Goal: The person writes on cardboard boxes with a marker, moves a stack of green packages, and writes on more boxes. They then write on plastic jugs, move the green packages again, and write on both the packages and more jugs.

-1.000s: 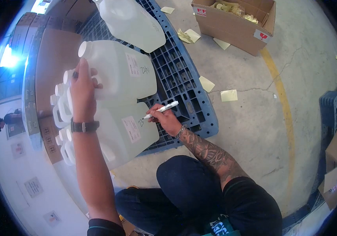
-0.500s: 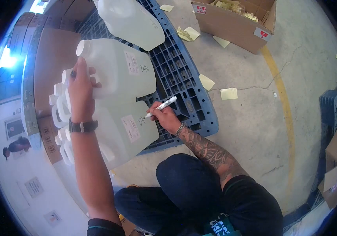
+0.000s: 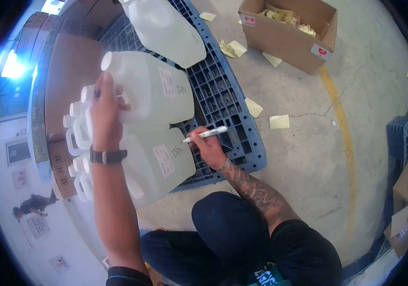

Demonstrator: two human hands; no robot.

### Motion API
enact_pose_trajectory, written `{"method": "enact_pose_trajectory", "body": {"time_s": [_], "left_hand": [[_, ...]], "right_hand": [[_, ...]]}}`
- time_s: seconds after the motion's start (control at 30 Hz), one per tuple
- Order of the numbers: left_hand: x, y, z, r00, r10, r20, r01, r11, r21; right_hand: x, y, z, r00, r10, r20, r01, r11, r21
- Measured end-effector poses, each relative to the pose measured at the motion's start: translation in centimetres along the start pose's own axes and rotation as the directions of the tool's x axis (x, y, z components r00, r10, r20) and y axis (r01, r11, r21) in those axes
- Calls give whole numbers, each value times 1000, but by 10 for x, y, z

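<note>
My right hand (image 3: 209, 148) pinches a white marker (image 3: 213, 132), its tip close to the side of a translucent plastic jug (image 3: 154, 159). That jug bears a printed label (image 3: 163, 159) and dark handwriting that reads like "23/51". My left hand (image 3: 107, 112) has its fingers curled at the handle of the jug above it (image 3: 154, 90), just under the white cap (image 3: 109, 61). This second jug also carries a label and similar handwriting. The hand covers part of its handle. Several more capped jugs (image 3: 77, 136) stand behind, to the left.
The jugs stand on a blue plastic pallet (image 3: 254, 155), with another jug (image 3: 170, 35) at its far end. An open cardboard box (image 3: 285, 40) holds yellowish scraps. Yellow paper sheets (image 3: 279, 122) lie on the floor. Cartons (image 3: 73, 86) are stacked at left, and a person (image 3: 36, 205) is in the background.
The handwriting on the nearer jug has grown longer, and the marker tip has shifted slightly away from it. My left hand keeps its hold. The person in the background has moved.
</note>
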State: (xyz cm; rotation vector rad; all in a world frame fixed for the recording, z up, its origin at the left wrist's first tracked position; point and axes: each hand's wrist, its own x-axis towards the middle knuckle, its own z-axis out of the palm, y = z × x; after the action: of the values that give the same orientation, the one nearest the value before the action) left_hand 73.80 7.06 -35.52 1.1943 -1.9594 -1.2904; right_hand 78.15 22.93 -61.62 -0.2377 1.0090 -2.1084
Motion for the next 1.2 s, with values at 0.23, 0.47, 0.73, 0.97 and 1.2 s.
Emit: {"method": "enact_pose_trajectory", "body": {"time_s": [0.23,0.47,0.73,0.97,1.2], "left_hand": [[2,-3,11,995,-81,-55,64,965,-254],[2,4,13,996,-73,45,85,920,-382],[4,15,-8,989,-23,145,15,998,53],[15,0,-14,924,361,-125,-313,904,292],[21,-1,-19,878,449,-167,-405,882,241]], "right_hand": [[0,-74,26,794,-603,-69,448,659,-604],[25,-31,54,814,-580,-27,450,660,-601],[61,-29,43,601,-759,250,520,135,-843],[150,-14,62,588,-775,231,486,110,-867],[196,-52,99,692,-659,295,535,195,-822]]}}
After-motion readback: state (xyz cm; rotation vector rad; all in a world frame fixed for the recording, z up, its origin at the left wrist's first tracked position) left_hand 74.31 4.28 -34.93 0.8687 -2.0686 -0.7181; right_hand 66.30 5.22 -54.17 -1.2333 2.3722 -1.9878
